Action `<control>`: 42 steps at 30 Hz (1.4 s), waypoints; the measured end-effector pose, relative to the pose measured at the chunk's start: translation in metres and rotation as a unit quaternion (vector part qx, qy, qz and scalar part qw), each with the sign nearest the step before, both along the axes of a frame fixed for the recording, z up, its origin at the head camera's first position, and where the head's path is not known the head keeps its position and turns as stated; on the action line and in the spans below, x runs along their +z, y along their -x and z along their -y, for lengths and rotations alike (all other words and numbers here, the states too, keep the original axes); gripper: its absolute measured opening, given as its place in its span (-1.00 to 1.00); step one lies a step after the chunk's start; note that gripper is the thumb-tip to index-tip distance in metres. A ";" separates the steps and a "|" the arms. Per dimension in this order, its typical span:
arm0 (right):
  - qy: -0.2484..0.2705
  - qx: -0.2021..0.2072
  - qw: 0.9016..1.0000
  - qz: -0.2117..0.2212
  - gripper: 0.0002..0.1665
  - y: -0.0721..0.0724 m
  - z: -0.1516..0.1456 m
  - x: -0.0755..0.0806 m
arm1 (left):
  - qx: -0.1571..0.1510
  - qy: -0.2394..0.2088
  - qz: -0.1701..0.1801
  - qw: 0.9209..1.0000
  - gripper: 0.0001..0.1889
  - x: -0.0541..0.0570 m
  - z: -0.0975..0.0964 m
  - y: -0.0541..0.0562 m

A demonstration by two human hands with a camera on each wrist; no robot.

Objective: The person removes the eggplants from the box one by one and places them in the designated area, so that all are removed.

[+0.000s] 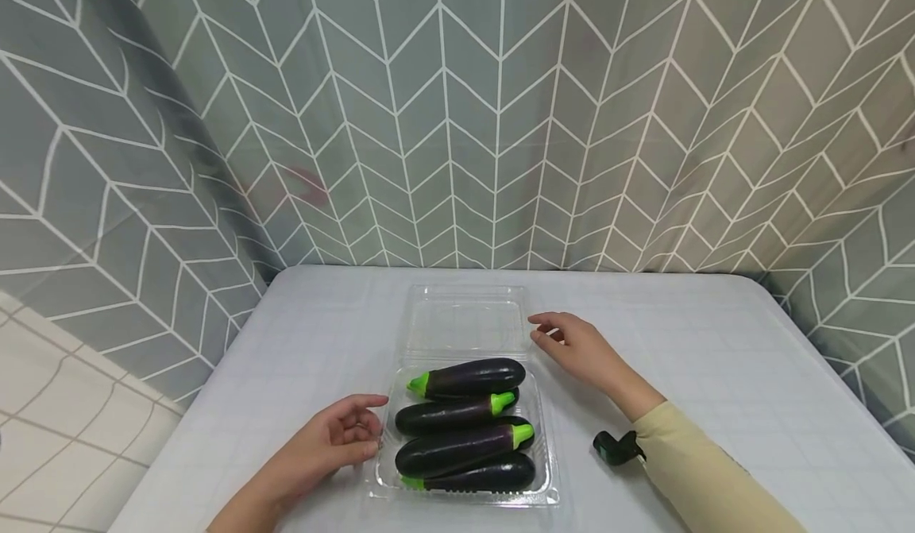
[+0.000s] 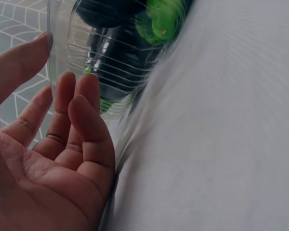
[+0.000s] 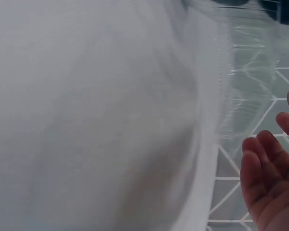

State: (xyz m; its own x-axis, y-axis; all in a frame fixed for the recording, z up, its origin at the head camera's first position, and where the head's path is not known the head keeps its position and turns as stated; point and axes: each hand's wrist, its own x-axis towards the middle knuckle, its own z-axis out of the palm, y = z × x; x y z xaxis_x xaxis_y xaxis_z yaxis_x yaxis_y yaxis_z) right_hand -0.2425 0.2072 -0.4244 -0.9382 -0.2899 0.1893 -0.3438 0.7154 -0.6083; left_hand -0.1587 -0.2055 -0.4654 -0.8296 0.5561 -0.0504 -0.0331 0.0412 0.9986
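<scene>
The left hand (image 1: 346, 434) is beside the near left edge of the clear plastic container (image 1: 549, 461), fingers loosely bent and wrapped round nothing; its thumb is at the rim, though whether it touches is hard to tell. The right hand (image 1: 582, 350) is relaxed and holds nothing, its fingertips just beside the right edge of the container's lid (image 1: 465, 322). The lid lies folded back at the container's far side. Inside the container, glossy dark eggplants (image 1: 443, 453) are piled crosswise, their green stem ends pointing some left, some right. To the container's right, a small black object (image 1: 615, 447) sits against a pale yellow sleeve (image 1: 708, 469). Under the container spreads a white-covered table (image 1: 686, 342); beyond it hangs a grey curtain (image 1: 472, 120) with white chevron lines.
</scene>
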 end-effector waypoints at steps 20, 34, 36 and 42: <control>0.004 0.134 0.991 -0.025 -0.61 -0.025 0.040 0.036 | 0.002 -0.002 0.011 1.000 -0.35 0.001 0.000 0.000; -0.070 0.227 0.971 0.010 -0.56 -0.033 0.062 0.037 | 0.006 0.010 0.027 1.000 -0.34 0.003 0.001 -0.001; -0.078 0.232 0.970 0.011 -0.58 -0.033 0.063 0.037 | 0.004 0.009 0.026 1.000 -0.34 0.002 0.001 -0.001; -0.120 0.231 0.966 -0.012 -0.60 -0.034 0.066 0.038 | 0.002 0.005 0.024 1.000 -0.34 0.001 0.001 0.001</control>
State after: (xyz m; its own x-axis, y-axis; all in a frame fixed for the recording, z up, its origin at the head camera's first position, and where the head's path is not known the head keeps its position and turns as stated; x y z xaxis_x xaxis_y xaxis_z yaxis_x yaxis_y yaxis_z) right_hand -0.2085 0.1415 -0.3861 -0.6946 -0.7144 0.0849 -0.6715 0.6015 -0.4328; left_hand -0.1593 -0.2061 -0.4643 -0.8280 0.5524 -0.0959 -0.0813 0.0509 0.9954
